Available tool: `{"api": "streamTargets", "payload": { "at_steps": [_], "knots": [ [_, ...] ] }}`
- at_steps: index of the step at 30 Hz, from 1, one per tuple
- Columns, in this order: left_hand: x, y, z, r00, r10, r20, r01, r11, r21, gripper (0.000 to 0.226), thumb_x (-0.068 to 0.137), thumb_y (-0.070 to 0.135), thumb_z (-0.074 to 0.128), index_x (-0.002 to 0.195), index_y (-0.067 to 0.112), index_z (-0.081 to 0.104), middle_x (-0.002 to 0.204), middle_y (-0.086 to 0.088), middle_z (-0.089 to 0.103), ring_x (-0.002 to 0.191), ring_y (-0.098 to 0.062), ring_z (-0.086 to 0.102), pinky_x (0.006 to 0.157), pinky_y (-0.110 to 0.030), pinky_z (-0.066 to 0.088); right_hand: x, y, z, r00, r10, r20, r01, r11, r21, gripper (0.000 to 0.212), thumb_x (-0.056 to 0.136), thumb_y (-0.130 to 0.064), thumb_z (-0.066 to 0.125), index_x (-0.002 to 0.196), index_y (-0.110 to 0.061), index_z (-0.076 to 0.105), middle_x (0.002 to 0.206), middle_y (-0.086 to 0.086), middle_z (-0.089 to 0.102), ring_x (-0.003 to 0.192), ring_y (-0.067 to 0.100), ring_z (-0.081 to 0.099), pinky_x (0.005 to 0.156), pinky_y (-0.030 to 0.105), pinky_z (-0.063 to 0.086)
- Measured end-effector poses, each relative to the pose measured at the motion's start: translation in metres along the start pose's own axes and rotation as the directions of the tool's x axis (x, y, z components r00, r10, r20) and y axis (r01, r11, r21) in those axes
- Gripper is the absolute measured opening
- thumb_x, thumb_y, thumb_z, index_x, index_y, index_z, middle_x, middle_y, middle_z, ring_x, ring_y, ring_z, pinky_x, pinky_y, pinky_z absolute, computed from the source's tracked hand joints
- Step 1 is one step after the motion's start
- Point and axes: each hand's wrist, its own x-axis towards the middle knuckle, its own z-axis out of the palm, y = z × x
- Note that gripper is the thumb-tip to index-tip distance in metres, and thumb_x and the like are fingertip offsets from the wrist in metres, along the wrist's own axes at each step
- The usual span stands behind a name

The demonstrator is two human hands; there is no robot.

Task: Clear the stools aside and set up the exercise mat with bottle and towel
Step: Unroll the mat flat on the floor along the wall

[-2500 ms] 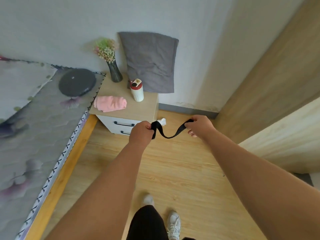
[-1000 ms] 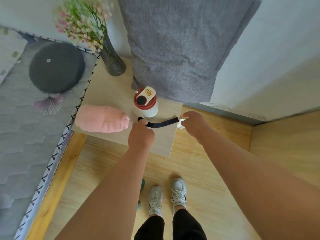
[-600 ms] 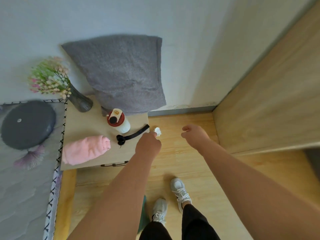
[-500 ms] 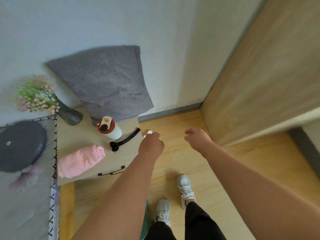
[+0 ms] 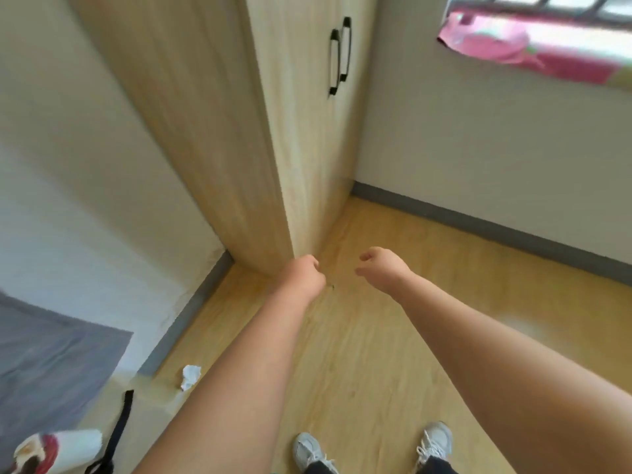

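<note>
Two empty hands, the left hand (image 5: 302, 273) curled like a fist and the right hand (image 5: 383, 268) loosely bent, point at the wardrobe (image 5: 239, 131), so I fear the unwatched bottle (image 5: 65, 446) on the bedside table (image 5: 150, 398) gets knocked by an elbow.

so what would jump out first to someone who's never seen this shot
Two bare forearms reach out mid-frame, the left hand curled and the right hand loosely curled, neither visibly holding anything. Just beyond them, a tall wooden wardrobe with black handles fills the upper middle. At the bottom left edge, a white, red-topped bottle sits with a black strap beside it.
</note>
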Motion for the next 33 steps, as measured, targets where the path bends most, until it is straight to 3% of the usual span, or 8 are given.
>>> {"api": "streamTargets", "payload": {
  "at_steps": [6, 9, 13, 15, 18, 21, 25, 33],
  "knots": [
    [-0.014, 0.174, 0.077, 0.971, 0.212, 0.107, -0.227, 0.961, 0.157, 0.038, 0.091, 0.019, 0.049, 0.128, 0.024, 0.055, 0.132, 0.000, 0.058, 0.118, -0.023, 0.054, 0.091, -0.030, 0.045, -0.031, 0.150, -0.135, 0.966, 0.180, -0.188, -0.137, 0.966, 0.221, 0.045, 0.090, -0.021, 0.056, 0.134, -0.017, 0.053, 0.128, 0.003, 0.059, 0.095, 0.016, 0.056, 0.075, 0.026, 0.043],
    [-0.030, 0.243, 0.124, 0.949, 0.289, 0.127, -0.309, 0.932, 0.188, 0.038, 0.092, 0.019, 0.047, 0.128, 0.023, 0.055, 0.129, 0.001, 0.059, 0.110, -0.022, 0.057, 0.082, -0.030, 0.049, -0.053, 0.224, -0.188, 0.942, 0.250, -0.223, -0.178, 0.938, 0.299, 0.044, 0.090, -0.020, 0.056, 0.134, -0.017, 0.053, 0.130, 0.003, 0.058, 0.104, 0.019, 0.058, 0.079, 0.027, 0.043],
    [-0.067, 0.351, 0.199, 0.891, 0.401, 0.214, -0.445, 0.866, 0.229, 0.040, 0.093, 0.018, 0.044, 0.132, 0.024, 0.052, 0.129, 0.000, 0.059, 0.109, -0.021, 0.059, 0.087, -0.032, 0.052, -0.098, 0.332, -0.266, 0.884, 0.360, -0.299, -0.226, 0.888, 0.401, 0.043, 0.092, -0.023, 0.057, 0.134, -0.018, 0.052, 0.133, 0.004, 0.056, 0.116, 0.022, 0.056, 0.083, 0.026, 0.043],
    [-0.083, 0.402, 0.230, 0.855, 0.453, 0.253, -0.510, 0.826, 0.242, 0.041, 0.093, 0.019, 0.044, 0.133, 0.024, 0.051, 0.130, 0.000, 0.059, 0.109, -0.020, 0.059, 0.080, -0.029, 0.049, -0.120, 0.380, -0.298, 0.843, 0.417, -0.340, -0.242, 0.858, 0.452, 0.043, 0.092, -0.024, 0.056, 0.134, -0.018, 0.052, 0.134, 0.004, 0.056, 0.116, 0.022, 0.056, 0.083, 0.027, 0.042],
    [-0.110, 0.474, 0.279, 0.782, 0.534, 0.320, -0.613, 0.752, 0.244, 0.041, 0.094, 0.021, 0.046, 0.134, 0.024, 0.050, 0.131, 0.001, 0.058, 0.106, -0.016, 0.059, 0.070, -0.024, 0.043, -0.155, 0.444, -0.338, 0.775, 0.511, -0.372, -0.268, 0.798, 0.539, 0.043, 0.091, -0.024, 0.056, 0.134, -0.019, 0.053, 0.134, 0.003, 0.055, 0.117, 0.022, 0.055, 0.085, 0.028, 0.042],
    [-0.139, 0.542, 0.330, 0.694, 0.595, 0.404, -0.708, 0.665, 0.236, 0.042, 0.093, 0.021, 0.047, 0.135, 0.025, 0.049, 0.130, 0.002, 0.059, 0.106, -0.016, 0.060, 0.075, -0.025, 0.047, -0.185, 0.508, -0.369, 0.696, 0.611, -0.377, -0.292, 0.721, 0.628, 0.045, 0.090, -0.024, 0.057, 0.135, -0.019, 0.052, 0.137, 0.004, 0.053, 0.120, 0.023, 0.053, 0.089, 0.030, 0.043],
    [-0.169, 0.619, 0.391, 0.569, 0.646, 0.508, -0.812, 0.540, 0.222, 0.045, 0.091, 0.020, 0.047, 0.136, 0.025, 0.048, 0.125, 0.003, 0.060, 0.088, -0.011, 0.059, 0.070, -0.026, 0.051, -0.211, 0.582, -0.400, 0.582, 0.733, -0.352, -0.307, 0.599, 0.739, 0.049, 0.090, -0.021, 0.058, 0.138, -0.016, 0.049, 0.141, 0.005, 0.050, 0.123, 0.024, 0.052, 0.094, 0.030, 0.041],
    [-0.193, 0.761, 0.502, 0.354, 0.678, 0.645, -0.933, 0.298, 0.199, 0.048, 0.090, 0.019, 0.045, 0.138, 0.023, 0.047, 0.129, 0.001, 0.057, 0.108, -0.018, 0.059, 0.079, -0.030, 0.052, -0.219, 0.706, -0.478, 0.415, 0.865, -0.283, -0.354, 0.440, 0.826, 0.053, 0.089, -0.021, 0.060, 0.141, -0.015, 0.047, 0.144, 0.006, 0.048, 0.127, 0.025, 0.049, 0.100, 0.033, 0.040]
  ]
}}
